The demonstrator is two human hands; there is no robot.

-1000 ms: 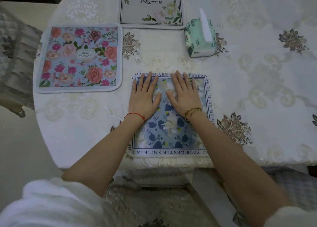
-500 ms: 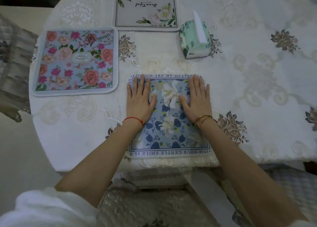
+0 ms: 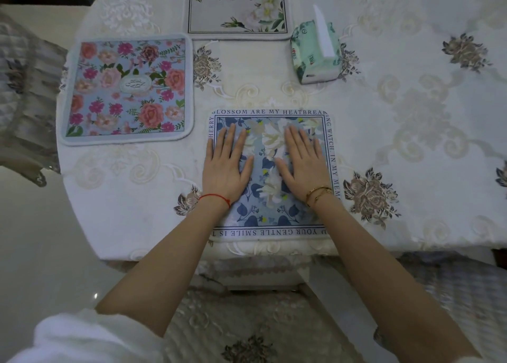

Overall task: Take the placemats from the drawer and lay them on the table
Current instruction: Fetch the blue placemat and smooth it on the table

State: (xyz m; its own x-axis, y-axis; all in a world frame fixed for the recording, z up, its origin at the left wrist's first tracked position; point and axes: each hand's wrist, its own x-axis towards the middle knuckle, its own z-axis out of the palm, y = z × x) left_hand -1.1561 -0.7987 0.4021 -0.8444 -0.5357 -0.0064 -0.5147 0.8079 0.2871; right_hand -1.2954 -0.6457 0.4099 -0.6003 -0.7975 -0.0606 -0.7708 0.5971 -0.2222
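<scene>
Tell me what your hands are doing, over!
Left hand and right hand flat, pressing the blue placemat. It lies at the table's near edge. Nothing in the way; tissue pack sits apart.

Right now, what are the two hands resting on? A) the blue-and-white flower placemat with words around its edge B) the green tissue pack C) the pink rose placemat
A: both the left hand and right hand lie flat, fingers straight, on the blue-and-white flower placemat nearest the person.
</scene>
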